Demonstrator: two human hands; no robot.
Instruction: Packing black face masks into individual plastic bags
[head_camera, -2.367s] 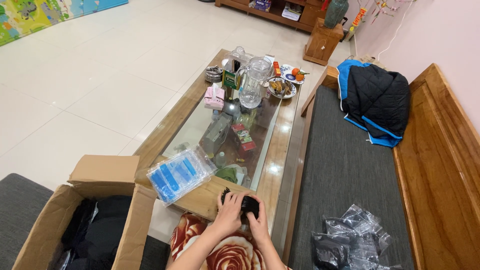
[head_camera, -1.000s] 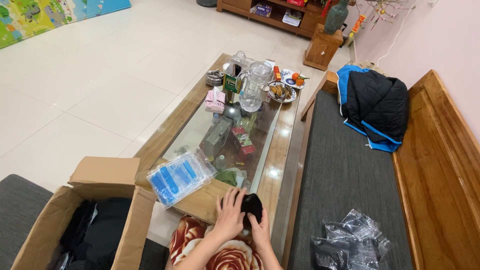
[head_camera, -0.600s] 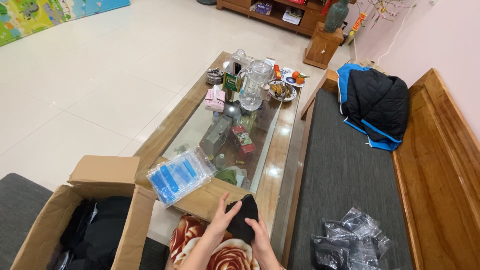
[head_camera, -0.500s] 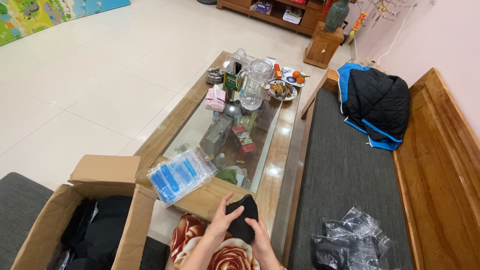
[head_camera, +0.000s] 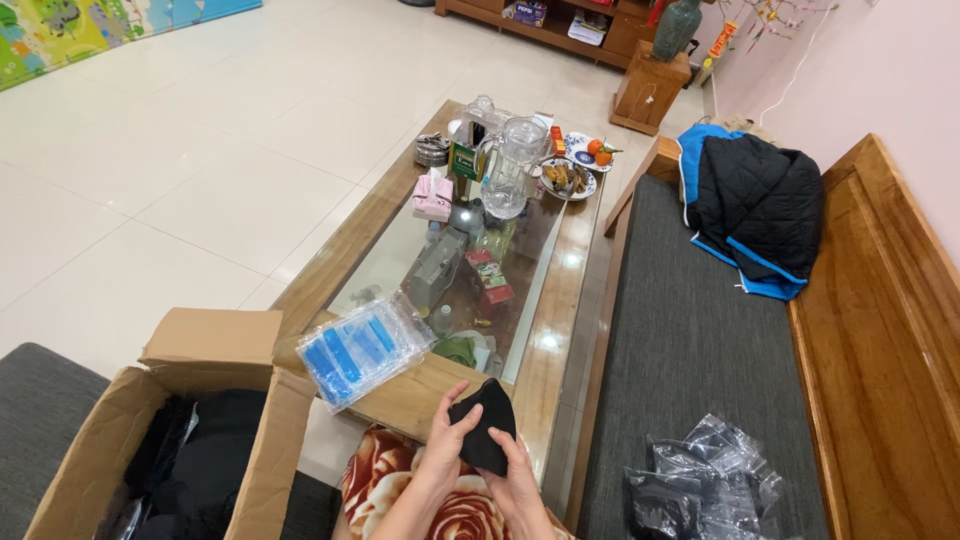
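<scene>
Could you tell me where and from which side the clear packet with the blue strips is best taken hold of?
Probably by the corner of the clear packet that overhangs the edge of the coffee table, coming from the side of the cardboard box. It lies flat, so only that edge offers a pinch.

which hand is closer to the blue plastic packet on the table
Left. The left hand is just right of the blue packet; the right hand is farther right, across the black cloth.

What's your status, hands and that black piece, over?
Left hand and right hand both grip the black cloth piece, held over the coffee table edge. Plastic packet alongside, nothing blocking.
</scene>
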